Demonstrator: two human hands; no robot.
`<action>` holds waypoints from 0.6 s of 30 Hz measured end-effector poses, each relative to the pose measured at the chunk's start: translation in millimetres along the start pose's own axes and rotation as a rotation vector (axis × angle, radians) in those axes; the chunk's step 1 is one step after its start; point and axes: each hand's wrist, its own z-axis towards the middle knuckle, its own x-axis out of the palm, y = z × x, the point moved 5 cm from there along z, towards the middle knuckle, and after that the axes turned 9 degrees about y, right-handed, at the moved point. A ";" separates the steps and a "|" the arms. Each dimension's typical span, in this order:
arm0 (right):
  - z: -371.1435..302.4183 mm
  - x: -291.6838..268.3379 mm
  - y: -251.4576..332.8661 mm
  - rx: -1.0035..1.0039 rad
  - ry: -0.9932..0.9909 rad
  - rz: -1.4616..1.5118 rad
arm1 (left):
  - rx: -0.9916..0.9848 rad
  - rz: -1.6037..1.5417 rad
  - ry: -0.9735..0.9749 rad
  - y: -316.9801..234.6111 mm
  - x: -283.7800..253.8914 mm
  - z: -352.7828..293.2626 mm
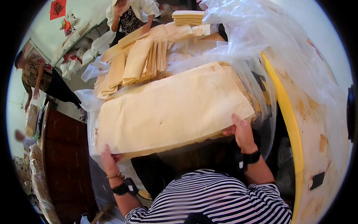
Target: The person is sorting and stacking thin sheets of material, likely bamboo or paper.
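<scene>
A broad stack of pale yellow sheets (175,106), thin and cloth-textured like pressed tofu skin, lies in front of me on clear plastic. My left hand (109,160) pinches the near left corner of the top sheet, thumb above and fingers underneath. At the near right corner, my right hand (242,133) grips the same sheet, its thumb on top. Along the near side the sheet's edge sags slightly between both hands. Behind the stack, several folded sheets (138,61) lean over one another in a row. How many layers my fingers hold is hidden.
Clear plastic wrap (246,22) drapes over the back and right. A yellow-edged board (287,112) stands at my right. On the left is a dark brown wooden panel (65,156). One person (130,18) is beyond the table, another (39,74) at far left. A folded pile (187,18) lies behind.
</scene>
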 end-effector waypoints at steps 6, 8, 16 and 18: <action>-13.7 7.7 -23.3 0.184 0.509 -0.072 | 0.328 1.235 -0.762 -148.1 54.0 -57.4; -16.8 9.4 -29.8 0.198 0.649 0.067 | 0.706 1.132 -0.267 -180.2 110.8 -35.2; -12.1 -0.9 -30.2 0.223 0.963 0.460 | 1.055 1.248 0.429 -197.7 407.9 112.4; -10.8 -2.0 -37.4 0.331 1.041 0.452 | 1.047 1.371 0.397 -177.3 465.1 160.0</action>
